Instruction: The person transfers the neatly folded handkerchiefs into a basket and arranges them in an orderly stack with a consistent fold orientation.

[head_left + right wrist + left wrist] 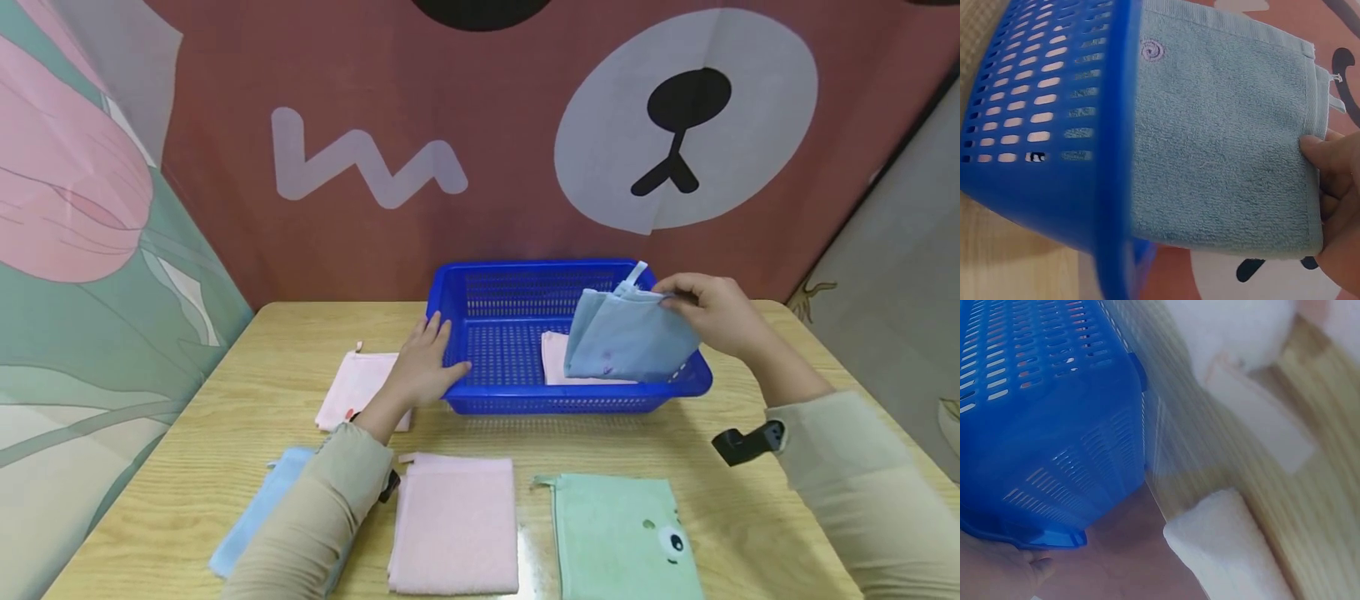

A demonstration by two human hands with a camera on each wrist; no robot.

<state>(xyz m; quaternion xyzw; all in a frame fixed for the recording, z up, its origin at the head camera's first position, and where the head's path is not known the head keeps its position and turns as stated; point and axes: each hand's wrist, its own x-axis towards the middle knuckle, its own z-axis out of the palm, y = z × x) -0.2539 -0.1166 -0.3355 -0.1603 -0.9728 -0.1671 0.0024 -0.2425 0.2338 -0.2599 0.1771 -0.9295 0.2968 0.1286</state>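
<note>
Right hand [712, 312] grip: pinched on blue towel [633, 337] | towel: upright, partly inside blue basket [525, 390], right side | left hand [423, 362] grip: fingers apart, touching left rim

Before us on the table [255, 400], a basket [498, 354] stands at the back, a backdrop [360, 242] behind it. A first towel [553, 360] lies in its right half; over that, the right hand [716, 312] holds a second towel [633, 337] partly inside — the left hand [423, 362] at the left rim. A third towel [360, 383] lies left of the basket; nearer us, left to right — a fourth towel [258, 517], a fifth towel [453, 529], a sixth towel [615, 533].
</note>
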